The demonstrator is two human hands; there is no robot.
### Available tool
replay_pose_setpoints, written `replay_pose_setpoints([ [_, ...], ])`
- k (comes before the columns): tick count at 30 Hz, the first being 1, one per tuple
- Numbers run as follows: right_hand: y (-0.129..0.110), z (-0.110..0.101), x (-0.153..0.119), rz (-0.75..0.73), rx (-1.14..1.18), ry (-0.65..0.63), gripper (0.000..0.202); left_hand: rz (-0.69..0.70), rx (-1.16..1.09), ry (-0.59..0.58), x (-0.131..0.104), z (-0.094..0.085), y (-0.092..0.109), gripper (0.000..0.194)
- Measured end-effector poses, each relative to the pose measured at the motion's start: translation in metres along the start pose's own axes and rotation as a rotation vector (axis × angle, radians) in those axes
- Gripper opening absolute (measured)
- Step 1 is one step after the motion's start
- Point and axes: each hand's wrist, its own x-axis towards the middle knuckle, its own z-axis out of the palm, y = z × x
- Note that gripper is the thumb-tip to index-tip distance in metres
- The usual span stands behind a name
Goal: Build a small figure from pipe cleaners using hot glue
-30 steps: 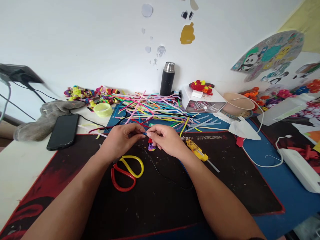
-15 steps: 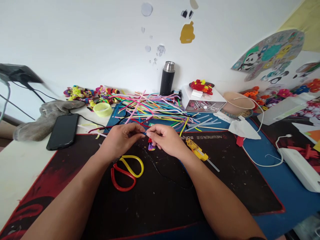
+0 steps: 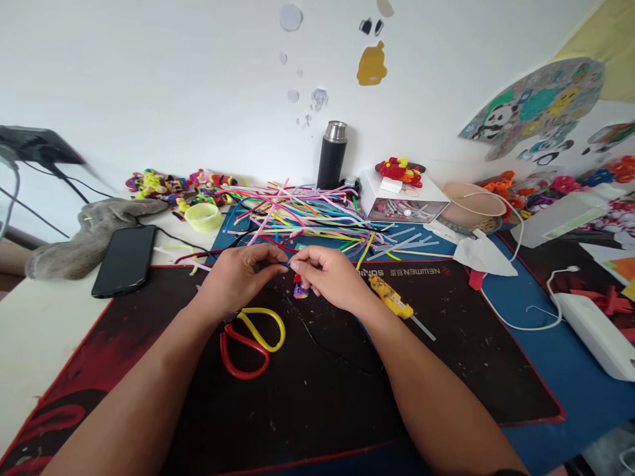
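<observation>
My left hand (image 3: 243,276) and my right hand (image 3: 325,272) meet above the dark mat, thumbs and index fingers pinched together. Between the fingertips shows a tiny bit of a blue pipe cleaner (image 3: 288,265); the fingers hide most of it. Just below my right hand's fingers is a small purple, red and yellow piece (image 3: 300,289), partly covered by them. Scissors (image 3: 252,344) with one red and one yellow handle lie under my left wrist, their blades mostly hidden. To the right of my right wrist rests a yellow glue gun (image 3: 391,297) with a clear glue stick in its back.
Behind the hands spreads a pile of coloured pipe cleaners (image 3: 302,210). A black thermos (image 3: 332,157) and a white drawer box (image 3: 404,200) stand by the wall. On the left lie a phone (image 3: 124,262) and a yellow-green tape roll (image 3: 203,217). A black cord (image 3: 322,344) crosses the mat.
</observation>
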Motion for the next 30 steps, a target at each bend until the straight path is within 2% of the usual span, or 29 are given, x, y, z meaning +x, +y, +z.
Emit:
replay_pose_setpoints([
  [12, 0.002, 0.000, 0.001, -0.015, -0.002, 0.002, 0.018, 0.003, -0.044, 0.007, 0.000, 0.001, -0.002, 0.018],
  [15, 0.001, -0.001, 0.000, -0.007, -0.008, -0.005, 0.018, -0.014, -0.110, -0.056, 0.001, 0.000, -0.006, 0.022],
  [17, 0.000, -0.001, 0.000, -0.002, -0.013, -0.005, 0.018, -0.043, -0.201, -0.099, 0.002, -0.002, -0.010, 0.032],
  [20, -0.001, -0.001, 0.000, -0.012, -0.038, 0.010, 0.019, -0.094, -0.340, -0.079, 0.002, -0.006, -0.014, 0.041],
  [22, -0.001, -0.001, 0.000, -0.018, -0.061, 0.017, 0.019, -0.132, -0.361, -0.077, 0.002, -0.008, -0.014, 0.043],
  [30, -0.003, 0.001, -0.002, -0.022, -0.113, 0.014, 0.018, -0.179, -0.394, -0.228, 0.005, -0.005, -0.007, 0.036],
])
